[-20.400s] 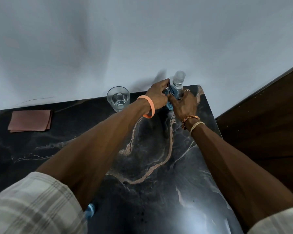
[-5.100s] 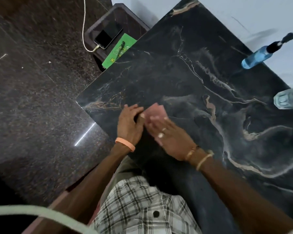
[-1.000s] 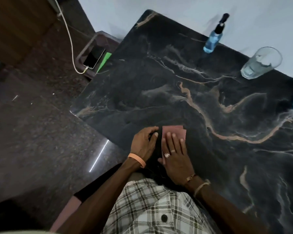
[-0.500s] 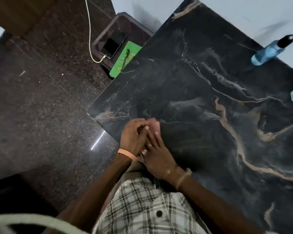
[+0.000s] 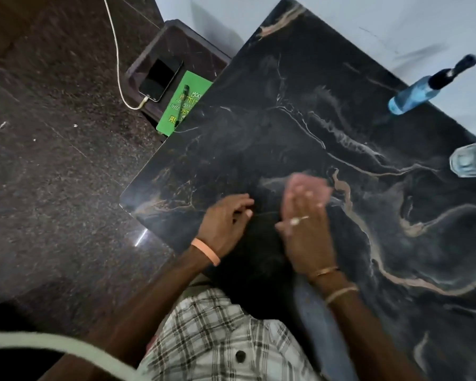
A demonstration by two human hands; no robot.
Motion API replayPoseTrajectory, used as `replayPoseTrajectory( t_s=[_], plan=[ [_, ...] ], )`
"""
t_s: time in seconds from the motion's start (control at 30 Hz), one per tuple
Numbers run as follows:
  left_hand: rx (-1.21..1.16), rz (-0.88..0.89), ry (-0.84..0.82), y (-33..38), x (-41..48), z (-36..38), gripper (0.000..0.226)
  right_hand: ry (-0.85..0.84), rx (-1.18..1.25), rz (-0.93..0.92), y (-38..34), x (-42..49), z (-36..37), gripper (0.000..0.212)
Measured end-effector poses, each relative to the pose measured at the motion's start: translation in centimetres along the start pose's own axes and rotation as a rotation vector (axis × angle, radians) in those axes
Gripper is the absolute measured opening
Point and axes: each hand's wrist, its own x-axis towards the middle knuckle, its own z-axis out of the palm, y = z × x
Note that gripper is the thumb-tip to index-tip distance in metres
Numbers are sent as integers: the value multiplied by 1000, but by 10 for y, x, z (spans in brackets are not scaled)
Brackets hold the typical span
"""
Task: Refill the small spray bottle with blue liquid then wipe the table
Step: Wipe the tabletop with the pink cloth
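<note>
Under the right hand [image 5: 305, 229], whose straight fingers lay flat, was the pink cloth [image 5: 311, 182], its far edge showing just past the fingertips. The hand pressed it to the dark surface [image 5: 286, 105] without curling round it. Just left of it, the left hand [image 5: 226, 224] rested with loosely bent fingers, holding nothing. Most of the surface stretched ahead and rightward of the right hand, so that hand seemed better placed to push. The small spray bottle [image 5: 412, 97] stood well ahead, to its right.
</note>
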Motion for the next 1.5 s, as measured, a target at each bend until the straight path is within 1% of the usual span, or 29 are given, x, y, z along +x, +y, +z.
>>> replayPoseTrajectory(
  t_s=[0.1, 0.13, 0.17, 0.2, 0.27, 0.3, 0.33, 0.37, 0.4, 0.5, 0.57, 0.63, 0.67, 0.73, 0.8, 0.87, 0.9, 0.93, 1.03, 1.07, 1.1, 1.13, 1.17, 1.27, 1.33, 1.37, 1.4, 1.43, 1.5],
  plan=[
    [-93, -9, 90, 19, -3, 22, 21, 44, 84, 439, 60, 26, -24, 64],
    [-115, -49, 135, 22, -3, 26, 21, 57, 135, 523, 55, 37, -32, 63],
    [-135, -111, 191, 22, -3, 28, 22, 70, 148, 515, 39, 44, -37, 60],
    [-156, -172, 253, 22, -4, 29, 22, 75, 95, 402, 19, 44, -34, 57],
    [-189, -259, 358, 18, -6, 27, 25, 35, -16, -60, -30, 25, -21, 57],
    [-182, -279, 374, 16, -10, 26, 26, -23, -42, -284, -51, 6, -12, 61],
    [-157, -279, 361, 14, -16, 26, 26, -84, -53, -445, -67, -18, -2, 62],
    [-123, -249, 320, 14, -25, 29, 25, -109, -52, -530, -72, -45, 10, 62],
    [-81, -195, 272, 15, -34, 34, 24, -97, -33, -546, -65, -71, 19, 62],
    [61, -27, 119, 25, -62, 61, 26, -26, -69, -403, 2, -121, 32, 63],
    [72, 13, 64, 39, -74, 82, 29, 48, -73, -192, 42, -126, 28, 64],
    [67, 25, 39, 53, -81, 104, 31, 76, 11, 23, 38, -119, 19, 62],
    [57, 20, 34, 58, -85, 113, 32, 70, 56, 50, 22, -119, 20, 60],
    [32, 32, 1, 69, -95, 132, 35, 39, 45, -81, -6, -141, 32, 60],
    [98, 85, -105, 77, -107, 151, 38, 37, -2, -234, 2, -189, 49, 56],
    [220, 206, -250, 79, -120, 169, 41, 72, -27, -192, 41, -242, 63, 58],
    [289, 269, -313, 81, -126, 177, 43, 74, -12, -102, 63, -270, 70, 60],
    [364, 317, -365, 83, -131, 185, 45, 69, 35, 46, 85, -300, 77, 61],
    [517, 348, -419, 86, -138, 200, 55, 151, 229, 719, 132, -382, 88, 61],
    [542, 349, -428, 88, -138, 204, 57, 156, 264, 909, 136, -393, 88, 67],
    [563, 365, -444, 91, -138, 208, 58, 137, 260, 1030, 130, -395, 88, 73],
    [588, 396, -466, 95, -137, 212, 59, 115, 200, 1031, 118, -389, 85, 74],
    [616, 434, -490, 98, -136, 215, 59, 106, 140, 934, 101, -376, 84, 70],
    [659, 541, -584, 109, -136, 228, 57, 159, 154, 477, 50, -325, 91, 59],
    [659, 563, -617, 113, -134, 230, 55, 164, 140, 228, 46, -302, 92, 55],
    [664, 566, -620, 114, -133, 230, 55, 157, 125, 200, 59, -300, 90, 55],
    [666, 575, -618, 114, -131, 229, 56, 147, 103, 246, 81, -303, 87, 57],
    [665, 588, -620, 115, -129, 227, 56, 129, 74, 348, 103, -311, 87, 58],
    [649, 604, -630, 114, -127, 222, 58, 135, 122, 669, 147, -341, 88, 58]
  ],
)
